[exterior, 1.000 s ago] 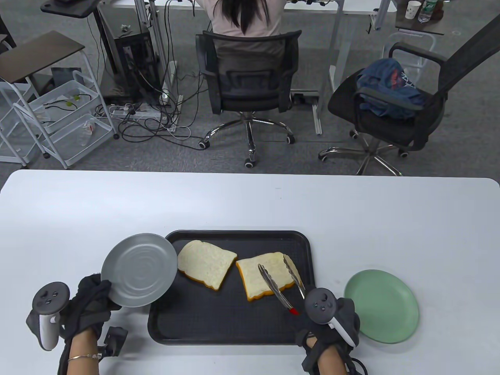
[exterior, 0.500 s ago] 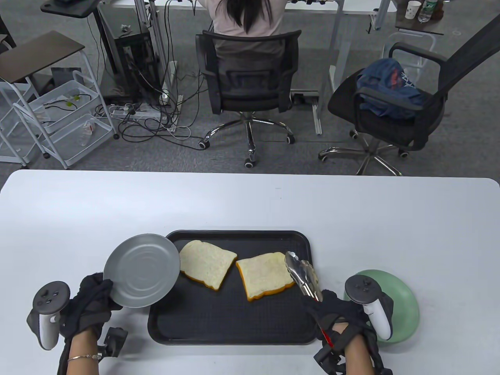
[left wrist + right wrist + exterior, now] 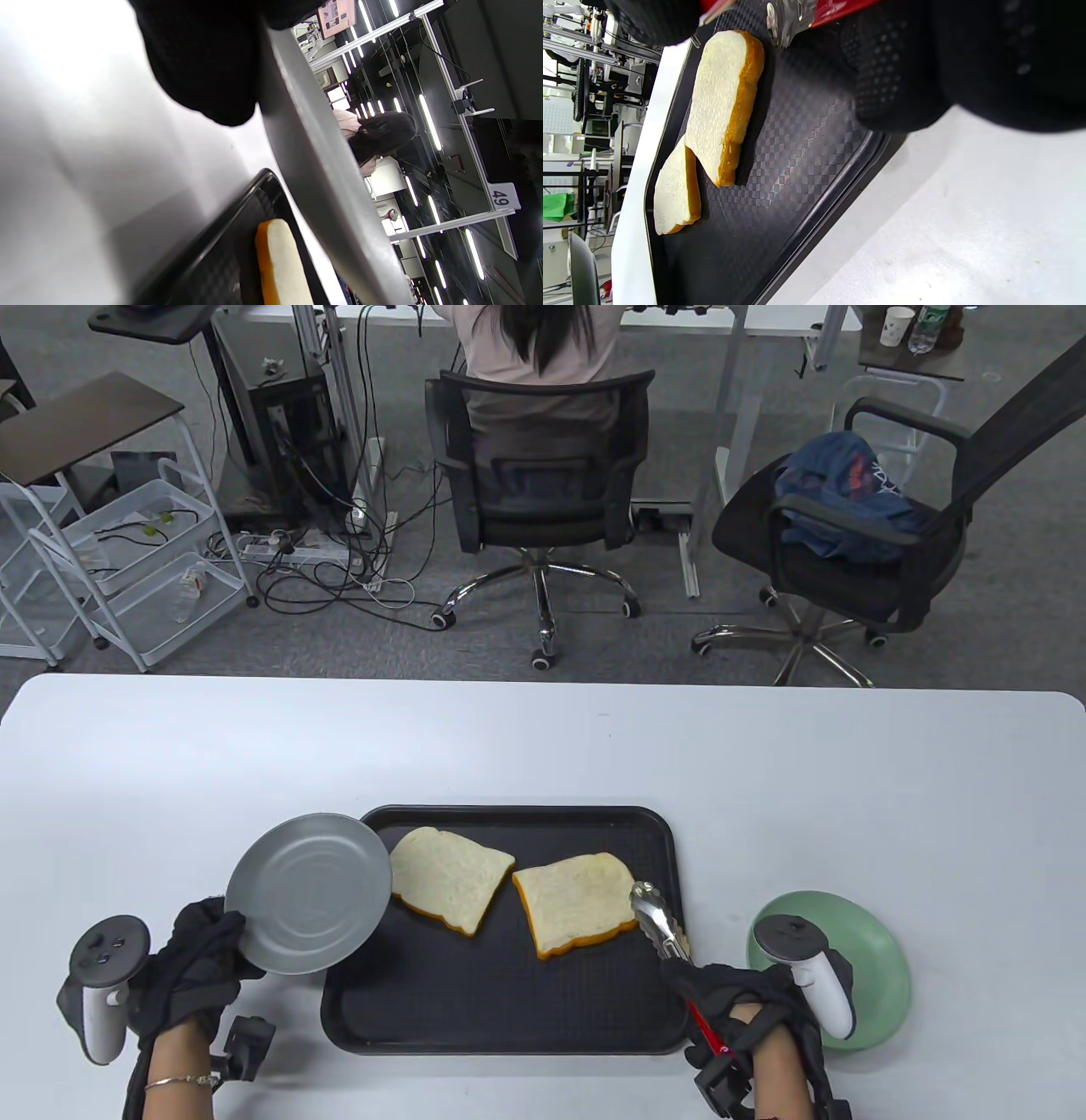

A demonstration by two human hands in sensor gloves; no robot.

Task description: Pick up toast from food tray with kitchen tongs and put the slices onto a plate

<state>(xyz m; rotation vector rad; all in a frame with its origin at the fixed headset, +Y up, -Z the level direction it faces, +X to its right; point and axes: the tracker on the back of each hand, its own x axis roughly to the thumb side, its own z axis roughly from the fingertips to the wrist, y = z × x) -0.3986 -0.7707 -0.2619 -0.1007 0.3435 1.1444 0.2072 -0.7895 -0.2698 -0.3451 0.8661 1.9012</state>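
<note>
Two toast slices lie on the black food tray (image 3: 501,1018): the left slice (image 3: 450,880) and the right slice (image 3: 573,902). My right hand (image 3: 734,993) grips metal kitchen tongs (image 3: 660,920) with red handles; their tips are closed together and hover just right of the right slice, clear of it. My left hand (image 3: 199,963) holds a grey metal plate (image 3: 307,892) by its near edge, tilted above the tray's left rim. In the right wrist view both slices (image 3: 725,106) lie on the tray (image 3: 806,169). The left wrist view shows the plate's rim (image 3: 314,169) edge-on above a slice (image 3: 280,262).
A green plate (image 3: 874,976) sits on the white table right of the tray, partly behind my right hand's tracker. Beyond the table's far edge stand office chairs, a person seated with their back turned, a wire cart and cables.
My right hand turned over and drew back toward me; the tongs left the right slice, closed, and now point along the tray's right side. The left hand and grey plate barely moved.
</note>
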